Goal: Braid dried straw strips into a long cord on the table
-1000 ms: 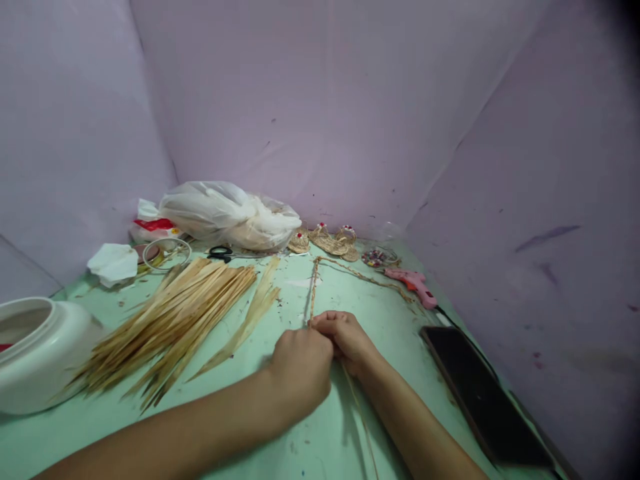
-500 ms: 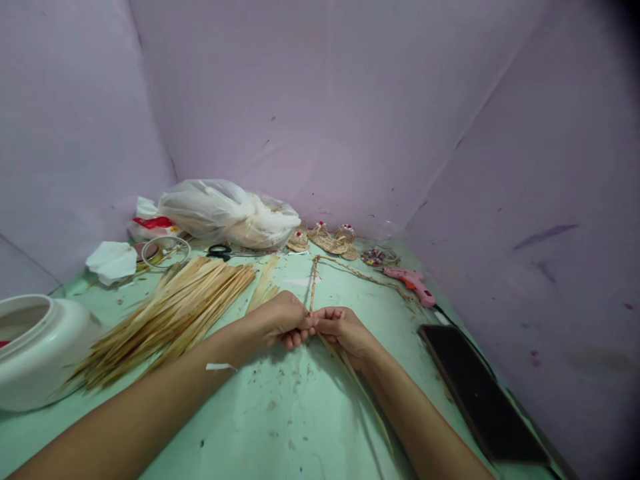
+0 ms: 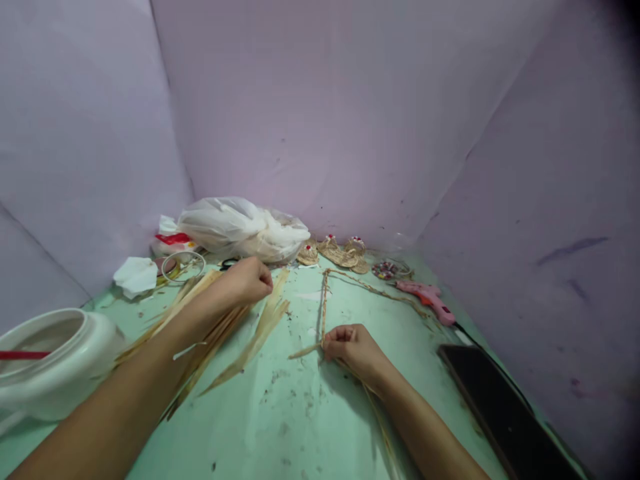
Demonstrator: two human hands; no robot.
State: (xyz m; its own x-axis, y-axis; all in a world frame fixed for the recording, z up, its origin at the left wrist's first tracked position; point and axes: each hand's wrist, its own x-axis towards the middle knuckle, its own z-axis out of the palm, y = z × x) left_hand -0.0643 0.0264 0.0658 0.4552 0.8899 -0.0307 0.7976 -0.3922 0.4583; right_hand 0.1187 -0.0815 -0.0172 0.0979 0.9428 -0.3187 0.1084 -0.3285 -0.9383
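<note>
Nearest to the camera, the right hand (image 3: 353, 347) rests on the green bench (image 3: 280, 427) with its fingers pinched together on the working end of the braided cord (image 3: 324, 303). Loose dry strips trail from this pinch back along the forearm. This grip should stay firm and low on the bench, I think, because the last turns of the braid can open if the pinch becomes loose.

A little farther, the left hand (image 3: 245, 281) lies over the far end of the bundle of dry strips (image 3: 210, 320). Its fingers are curled closed, but from this angle I cannot tell if a strip is already between them. It is better to take one single strip, long and not split, and to lift it along its length, so the others do not scatter.

The cord runs straight away from the right hand, then bends to the right toward the pink glue gun (image 3: 427, 300). Keeping this part straight and a little tight should help the new strip to join evenly.

At the back lie the small woven pieces (image 3: 340, 252) and the plastic bag (image 3: 243, 227).
</note>
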